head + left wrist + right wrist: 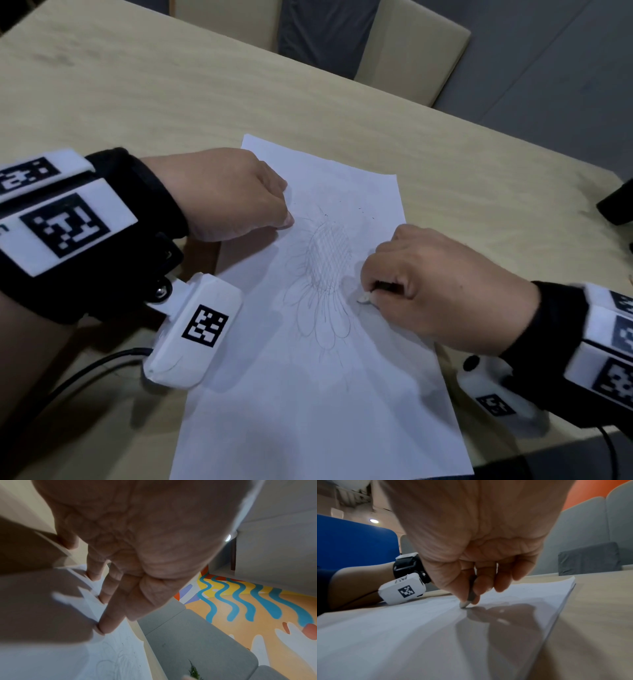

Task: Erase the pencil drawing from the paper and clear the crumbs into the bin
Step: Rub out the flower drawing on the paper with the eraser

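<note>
A white paper sheet (pixel 308 394) lies on the wooden table (pixel 137 102), with a pencil flower drawing (pixel 325 274) at its middle. A few dark specks (pixel 359 208) dot the sheet above the flower. My left hand (pixel 274 212) presses its fingertips (pixel 106 626) flat onto the paper (pixel 111 662) at its upper left edge. My right hand (pixel 380 279) pinches a slim stick eraser (pixel 364 297) between thumb and fingers. The eraser's pale tip (pixel 464 605) touches the paper (pixel 402 635) at the right side of the flower.
A dark object (pixel 616 205) sits at the table's right edge. Cushioned seats (pixel 411 51) stand beyond the far edge. A black cable (pixel 85 370) runs from my left wrist across the near left of the table.
</note>
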`<state>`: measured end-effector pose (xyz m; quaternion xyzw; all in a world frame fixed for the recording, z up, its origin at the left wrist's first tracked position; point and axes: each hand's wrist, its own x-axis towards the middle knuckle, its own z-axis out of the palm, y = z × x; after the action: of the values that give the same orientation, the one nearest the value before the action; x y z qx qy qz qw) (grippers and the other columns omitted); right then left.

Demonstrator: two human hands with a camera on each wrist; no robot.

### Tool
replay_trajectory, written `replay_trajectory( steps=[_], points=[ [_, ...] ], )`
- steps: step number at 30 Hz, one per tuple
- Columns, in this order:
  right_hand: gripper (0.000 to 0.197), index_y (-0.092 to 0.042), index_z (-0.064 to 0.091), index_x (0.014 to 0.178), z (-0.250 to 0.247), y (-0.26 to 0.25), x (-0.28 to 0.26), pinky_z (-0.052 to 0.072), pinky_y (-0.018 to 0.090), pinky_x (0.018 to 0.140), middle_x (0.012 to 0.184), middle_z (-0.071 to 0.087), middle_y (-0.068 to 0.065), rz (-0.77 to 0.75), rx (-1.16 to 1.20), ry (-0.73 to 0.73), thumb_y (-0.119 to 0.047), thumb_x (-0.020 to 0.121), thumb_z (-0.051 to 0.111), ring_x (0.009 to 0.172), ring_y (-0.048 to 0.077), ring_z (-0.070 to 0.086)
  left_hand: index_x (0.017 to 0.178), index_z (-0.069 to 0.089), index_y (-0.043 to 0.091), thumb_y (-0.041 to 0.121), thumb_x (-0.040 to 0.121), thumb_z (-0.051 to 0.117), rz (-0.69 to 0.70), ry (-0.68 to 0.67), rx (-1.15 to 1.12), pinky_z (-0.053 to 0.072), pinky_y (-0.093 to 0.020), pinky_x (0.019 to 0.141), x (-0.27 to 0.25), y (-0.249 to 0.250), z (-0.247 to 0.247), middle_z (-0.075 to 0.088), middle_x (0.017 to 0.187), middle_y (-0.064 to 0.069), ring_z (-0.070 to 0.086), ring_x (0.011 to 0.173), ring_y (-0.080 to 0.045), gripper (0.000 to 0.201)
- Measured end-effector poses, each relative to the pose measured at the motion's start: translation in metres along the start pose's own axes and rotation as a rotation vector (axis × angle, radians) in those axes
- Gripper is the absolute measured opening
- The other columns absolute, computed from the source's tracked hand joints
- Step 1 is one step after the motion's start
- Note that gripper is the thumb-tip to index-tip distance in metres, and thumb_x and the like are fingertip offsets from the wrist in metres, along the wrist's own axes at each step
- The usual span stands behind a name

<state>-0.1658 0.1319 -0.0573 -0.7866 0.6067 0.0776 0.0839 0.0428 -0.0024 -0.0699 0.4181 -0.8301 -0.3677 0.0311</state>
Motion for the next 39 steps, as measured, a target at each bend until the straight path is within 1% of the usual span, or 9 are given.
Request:
replay_trajectory(
  steps=[3,7,11,14,17,20,30,35,39],
  points=[
    [0.012,-0.021,0.057,0.07,0.0,0.0,-0.001,0.047,0.042,0.066,0.063,0.054,-0.008,-0.012,-0.002,-0.013,-0.02,0.078,0.048,0.072,0.02,0.048,0.054,0.069,0.03,0.052,0.065,0.053,0.001,0.006,0.005,0.039,-0.04,0.109,0.0,0.0,0.0,0.061,0.127,0.023,0.052,0.126,-0.008,0.029],
    [0.013,-0.021,0.057,0.071,0.0,-0.002,-0.003,0.047,0.041,0.066,0.064,0.055,-0.008,0.014,0.003,-0.009,-0.021,0.078,0.047,0.073,0.019,0.047,0.045,0.063,0.034,0.043,0.084,0.064,0.01,0.011,-0.004,0.039,-0.04,0.109,0.001,-0.001,0.0,0.065,0.125,0.019,0.053,0.128,-0.01,0.04],
    [0.012,-0.021,0.056,0.07,0.0,-0.003,-0.004,0.046,0.04,0.065,0.063,0.054,-0.008,-0.004,0.001,-0.026,-0.021,0.079,0.048,0.073,0.019,0.048,0.048,0.063,0.034,0.045,0.082,0.063,0.014,0.013,0.01,0.041,-0.042,0.108,0.001,0.0,0.001,0.068,0.121,0.013,0.054,0.127,-0.013,0.036],
    [0.013,-0.021,0.057,0.071,0.001,-0.002,-0.005,0.046,0.04,0.066,0.063,0.055,-0.008,0.013,0.007,-0.022,-0.021,0.079,0.047,0.074,0.019,0.048,0.047,0.064,0.034,0.036,0.089,0.062,0.008,0.021,0.011,0.038,-0.039,0.11,0.0,0.001,0.0,0.062,0.128,0.021,0.051,0.129,-0.01,0.042],
    [0.011,-0.021,0.056,0.069,0.0,-0.002,-0.005,0.046,0.041,0.065,0.062,0.054,-0.007,0.013,-0.013,-0.007,-0.019,0.078,0.049,0.072,0.02,0.048,0.051,0.062,0.025,0.035,0.089,0.063,0.002,0.023,0.025,0.041,-0.041,0.107,0.003,-0.002,0.0,0.067,0.121,0.015,0.054,0.126,-0.015,0.039],
    [0.011,-0.021,0.056,0.069,0.002,-0.005,-0.005,0.046,0.041,0.064,0.062,0.053,-0.007,-0.012,-0.017,-0.023,-0.019,0.077,0.049,0.072,0.02,0.048,0.056,0.063,0.025,0.041,0.085,0.064,-0.007,0.027,0.014,0.042,-0.043,0.106,0.002,-0.002,0.001,0.068,0.122,0.012,0.055,0.124,-0.016,0.033],
    [0.01,-0.022,0.057,0.07,0.001,-0.014,-0.008,0.047,0.039,0.065,0.062,0.053,-0.008,-0.043,0.008,-0.046,-0.02,0.077,0.049,0.072,0.019,0.049,0.053,0.062,0.024,0.043,0.083,0.063,-0.008,0.027,0.004,0.042,-0.043,0.106,0.002,-0.002,0.001,0.067,0.12,0.016,0.054,0.125,-0.014,0.035],
    [0.014,-0.02,0.058,0.071,0.0,-0.015,0.007,0.047,0.041,0.067,0.063,0.056,-0.008,-0.025,0.037,0.001,-0.022,0.078,0.046,0.075,0.02,0.048,0.068,0.064,0.01,0.046,0.078,0.064,-0.008,0.034,0.016,0.044,-0.048,0.104,0.004,-0.004,0.002,0.068,0.111,0.006,0.057,0.121,-0.021,0.038],
    [0.016,-0.019,0.057,0.071,0.0,-0.011,0.019,0.047,0.042,0.068,0.064,0.057,-0.006,0.021,0.027,0.043,-0.023,0.078,0.042,0.071,0.018,0.044,0.059,0.057,0.013,0.037,0.087,0.066,-0.025,0.045,0.012,0.042,-0.05,0.104,0.005,-0.004,0.002,0.067,0.116,0.0,0.057,0.121,-0.023,0.038]
  ],
)
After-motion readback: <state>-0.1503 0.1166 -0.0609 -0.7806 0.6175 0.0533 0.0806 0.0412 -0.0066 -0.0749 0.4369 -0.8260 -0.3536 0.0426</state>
